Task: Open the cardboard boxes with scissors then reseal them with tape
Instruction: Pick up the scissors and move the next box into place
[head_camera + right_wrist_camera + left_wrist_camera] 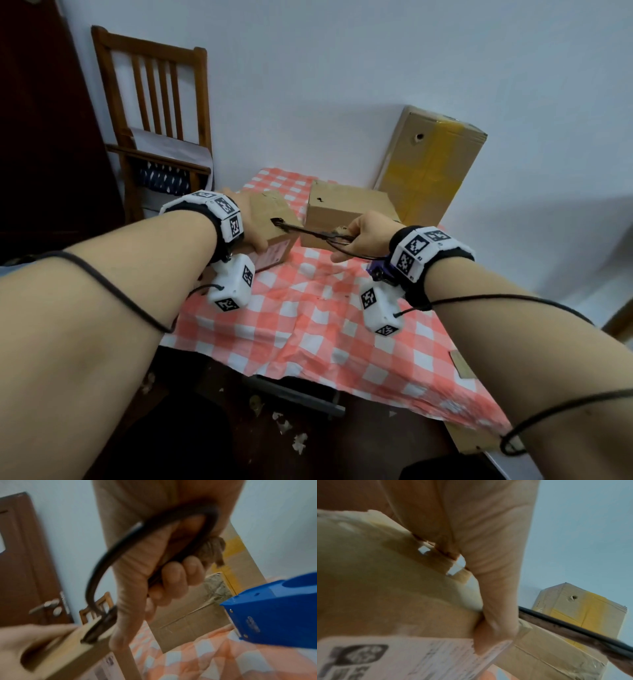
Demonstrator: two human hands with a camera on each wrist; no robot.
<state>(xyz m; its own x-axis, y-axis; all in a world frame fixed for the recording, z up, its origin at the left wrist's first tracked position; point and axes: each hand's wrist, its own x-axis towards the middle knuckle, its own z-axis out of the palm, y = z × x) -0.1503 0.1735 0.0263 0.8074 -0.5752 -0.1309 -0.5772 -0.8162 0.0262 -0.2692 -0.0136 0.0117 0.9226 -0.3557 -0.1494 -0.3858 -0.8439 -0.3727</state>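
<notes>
A small cardboard box (274, 212) with a white label (402, 662) stands on the left of the checked table. My left hand (251, 222) grips it from above, thumb (496, 601) pressed on its near face. My right hand (364, 233) holds dark metal scissors (308, 233) by the handle loops (120, 561), fingers (175, 577) curled round them. The blade tips (99, 628) are stuck into a dark hole in the small box's top (68, 649). A second brown box (349, 212) lies just behind the scissors.
A tall box with yellow tape (431, 164) leans on the wall at the back. A blue tape dispenser (274, 615) lies on the red-checked cloth (308, 325) under my right wrist. A wooden chair (157, 113) stands left of the table.
</notes>
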